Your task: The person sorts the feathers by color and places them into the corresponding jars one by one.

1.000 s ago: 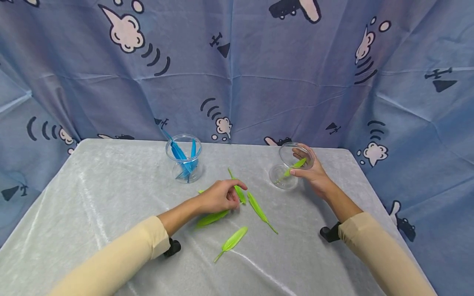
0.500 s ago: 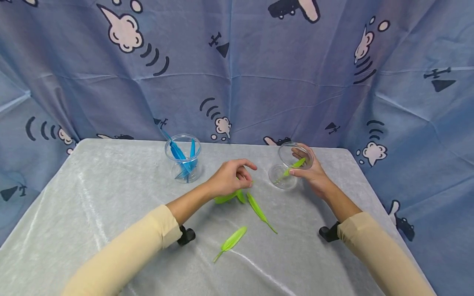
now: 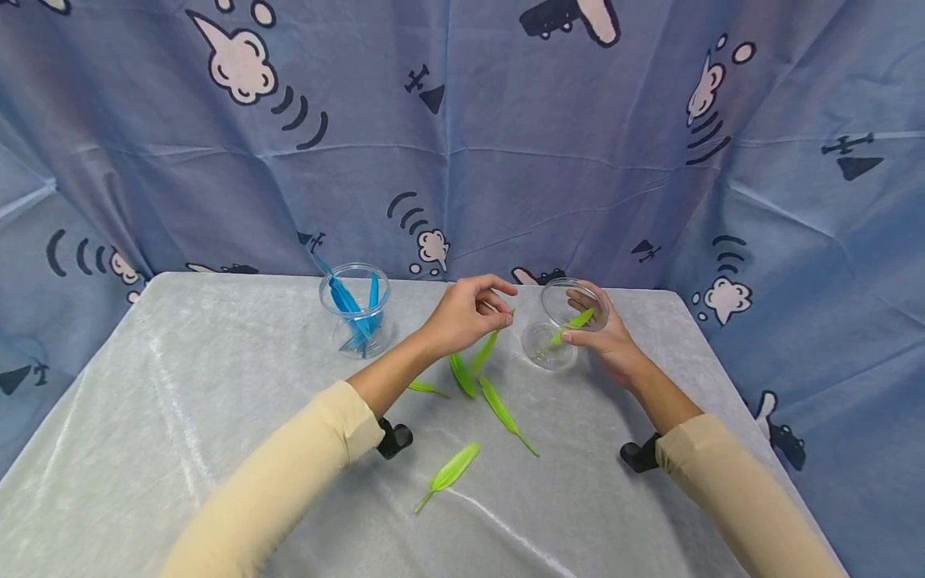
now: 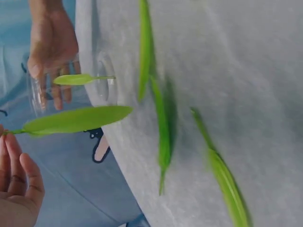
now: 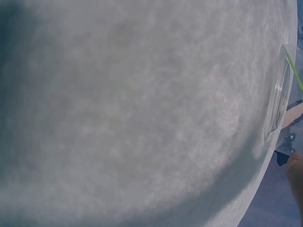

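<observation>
My left hand [image 3: 470,309] pinches a green feather [image 4: 78,120] by its quill, its vane trailing toward the table in the head view. Just to the right, my right hand [image 3: 613,341] holds a clear plastic cup [image 3: 533,341] around its side. One green feather [image 3: 580,319] leans inside that cup, whose wall also shows at the right edge of the right wrist view. Loose green feathers lie on the cloth: one [image 3: 462,376] below the left hand, another [image 3: 500,405] beside it, one [image 3: 451,470] nearer the front and one [image 3: 428,388] partly hidden by the left forearm.
A second clear cup [image 3: 335,333] with several blue feathers [image 3: 348,301] stands at the back left. Grey cloth covers the table [image 3: 238,361]. A blue patterned curtain [image 3: 491,193] hangs right behind the table's far edge.
The left hand has lifted a green feather from among the loose ones and carried it up and rightward, closer to the cup. The right hand and its cup have stayed in place.
</observation>
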